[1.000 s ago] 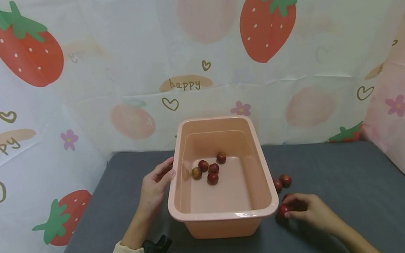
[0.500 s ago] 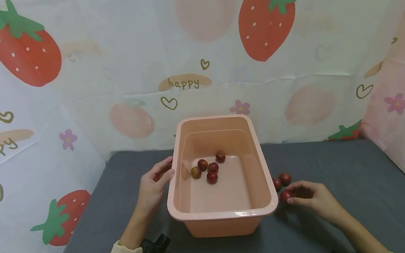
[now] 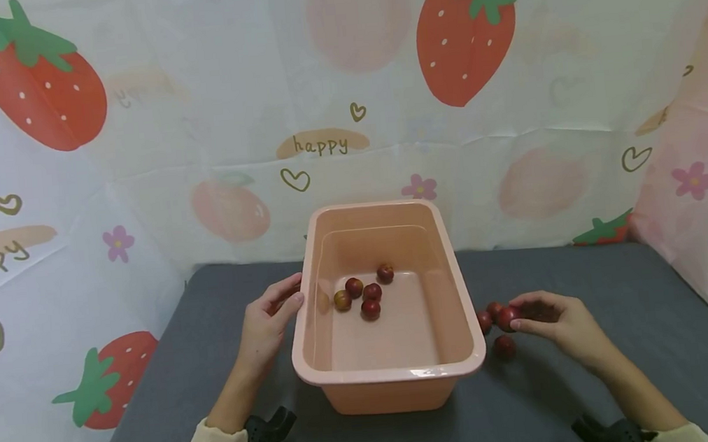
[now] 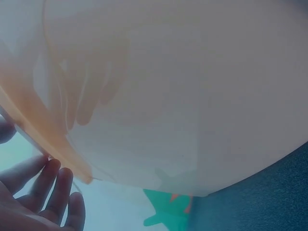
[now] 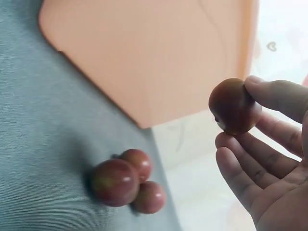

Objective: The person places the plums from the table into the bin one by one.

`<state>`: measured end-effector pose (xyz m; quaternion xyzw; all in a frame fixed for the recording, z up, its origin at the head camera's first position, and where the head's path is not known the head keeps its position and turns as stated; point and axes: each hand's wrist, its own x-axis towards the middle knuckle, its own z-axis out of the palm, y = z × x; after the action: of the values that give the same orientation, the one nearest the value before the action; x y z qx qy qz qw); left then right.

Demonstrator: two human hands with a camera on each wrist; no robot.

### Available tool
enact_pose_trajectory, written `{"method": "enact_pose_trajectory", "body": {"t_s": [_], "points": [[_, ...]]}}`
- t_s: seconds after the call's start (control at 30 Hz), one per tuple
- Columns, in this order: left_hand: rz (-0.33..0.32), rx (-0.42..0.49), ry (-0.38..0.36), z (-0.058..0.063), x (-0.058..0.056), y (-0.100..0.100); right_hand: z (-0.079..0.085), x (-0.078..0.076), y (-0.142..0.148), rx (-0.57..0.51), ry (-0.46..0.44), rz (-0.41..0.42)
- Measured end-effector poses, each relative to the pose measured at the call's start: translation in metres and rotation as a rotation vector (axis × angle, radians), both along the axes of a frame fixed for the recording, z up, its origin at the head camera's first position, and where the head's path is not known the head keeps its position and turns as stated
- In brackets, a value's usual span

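Note:
A peach-coloured plastic basin (image 3: pixel 386 376) stands in the middle of the head view with several dark red plums (image 3: pixel 371 309) on its floor. My left hand (image 3: pixel 265 327) rests at its left rim, thumb and fingertips touching the outer edge; the left wrist view shows those fingers (image 4: pixel 65 187) beneath the rim. To the right of the basin, my right hand (image 3: pixel 562 325) pinches a plum (image 5: pixel 235 107) between thumb and fingers, raised over the table. Three more plums lie there: one nearer plum (image 3: pixel 505 347) and a pair (image 3: pixel 484 322) by the basin wall.
A dark grey cloth (image 3: pixel 621 310) covers the table. Behind it and along the sides hangs a white curtain (image 3: pixel 206 114) printed with strawberries, hearts and flowers. Black wrist straps (image 3: pixel 271 426) with cameras sit below both hands.
My right hand has lifted its plum up and away from the near table edge, past the basin's right side, uncovering another plum. My left hand keeps its place at the rim.

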<state>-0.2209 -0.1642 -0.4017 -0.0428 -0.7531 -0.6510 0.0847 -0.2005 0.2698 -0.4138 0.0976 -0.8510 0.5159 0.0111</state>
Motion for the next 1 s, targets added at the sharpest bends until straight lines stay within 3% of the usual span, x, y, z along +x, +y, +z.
{"method": "enact_pose_trajectory", "body": {"t_s": [0.43,0.6,1.0], "points": [[-0.014,-0.033,0.019,0.001,-0.001,-0.001,0.041,-0.023,0.000,0.001,0.149,-0.014],[-0.015,-0.024,0.016,0.000,-0.001,-0.002,0.063,-0.037,-0.007,0.028,0.154,0.002],[-0.025,-0.039,0.030,0.000,-0.001,-0.001,0.107,-0.065,-0.027,0.014,0.069,0.022]]}}
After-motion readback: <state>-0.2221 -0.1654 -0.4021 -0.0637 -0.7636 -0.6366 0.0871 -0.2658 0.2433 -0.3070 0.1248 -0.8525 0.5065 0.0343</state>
